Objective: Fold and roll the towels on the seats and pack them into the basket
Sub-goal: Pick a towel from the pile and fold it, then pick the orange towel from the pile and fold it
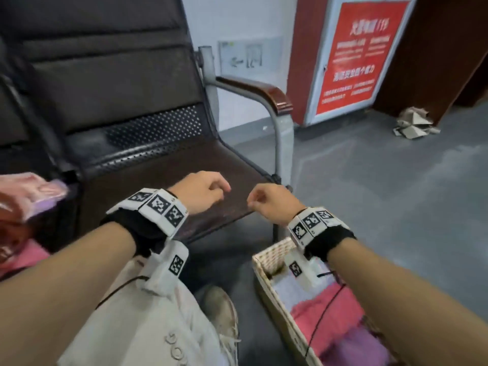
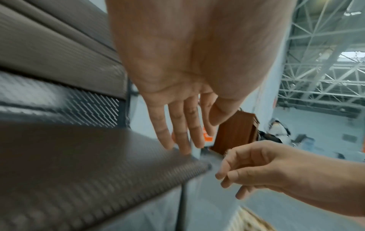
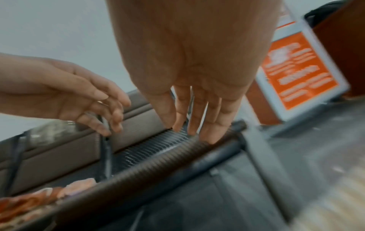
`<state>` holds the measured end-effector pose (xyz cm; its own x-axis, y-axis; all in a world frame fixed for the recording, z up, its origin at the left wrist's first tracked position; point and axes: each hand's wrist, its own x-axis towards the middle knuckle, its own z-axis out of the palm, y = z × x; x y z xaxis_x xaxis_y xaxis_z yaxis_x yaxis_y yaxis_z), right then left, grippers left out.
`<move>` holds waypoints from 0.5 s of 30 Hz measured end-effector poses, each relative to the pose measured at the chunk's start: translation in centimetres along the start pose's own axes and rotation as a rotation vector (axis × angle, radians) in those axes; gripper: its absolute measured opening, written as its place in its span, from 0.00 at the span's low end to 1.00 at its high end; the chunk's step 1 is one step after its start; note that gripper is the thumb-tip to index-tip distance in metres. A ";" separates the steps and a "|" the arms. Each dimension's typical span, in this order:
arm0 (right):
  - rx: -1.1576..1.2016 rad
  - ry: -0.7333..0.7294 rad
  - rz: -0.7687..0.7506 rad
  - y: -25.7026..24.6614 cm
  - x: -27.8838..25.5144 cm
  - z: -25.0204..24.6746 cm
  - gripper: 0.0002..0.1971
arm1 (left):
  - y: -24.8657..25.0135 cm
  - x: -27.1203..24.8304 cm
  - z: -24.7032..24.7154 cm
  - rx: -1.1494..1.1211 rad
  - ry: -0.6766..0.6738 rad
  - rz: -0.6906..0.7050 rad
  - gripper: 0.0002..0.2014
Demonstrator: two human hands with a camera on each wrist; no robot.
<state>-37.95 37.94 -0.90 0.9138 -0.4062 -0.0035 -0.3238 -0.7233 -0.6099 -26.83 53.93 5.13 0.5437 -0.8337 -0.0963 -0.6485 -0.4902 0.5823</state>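
Both hands hover empty over the front of a bare perforated metal seat (image 1: 184, 175). My left hand (image 1: 203, 190) is above the seat's front part, fingers loosely hanging. My right hand (image 1: 266, 200) is at the seat's front right corner, fingers relaxed. In the left wrist view the left hand (image 2: 183, 128) has straight fingers near the seat edge. In the right wrist view the right hand (image 3: 193, 115) points down at the seat's rim. A woven basket (image 1: 266, 262) stands on the floor under my right forearm, with pink and purple rolled towels (image 1: 324, 313) inside. A pink and red patterned towel (image 1: 29, 199) lies on the neighbouring seat at the left.
The seat has a grey metal armrest with a brown wooden top (image 1: 266, 93) on its right. A red notice board (image 1: 353, 56) leans on the wall behind. Crumpled cardboard (image 1: 414, 122) lies on the grey floor. My trouser leg and shoe (image 1: 221, 313) are below.
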 end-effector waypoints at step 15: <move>-0.206 -0.354 -0.684 -33.1 14.0 10.3 0.08 | -18.5 -18.3 -18.6 -0.262 0.653 -0.512 0.10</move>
<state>-11.93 61.90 11.08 0.9387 0.3417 0.0458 0.3297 -0.8508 -0.4092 -14.89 82.94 11.16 0.9840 -0.1742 0.0385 -0.1406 -0.6239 0.7688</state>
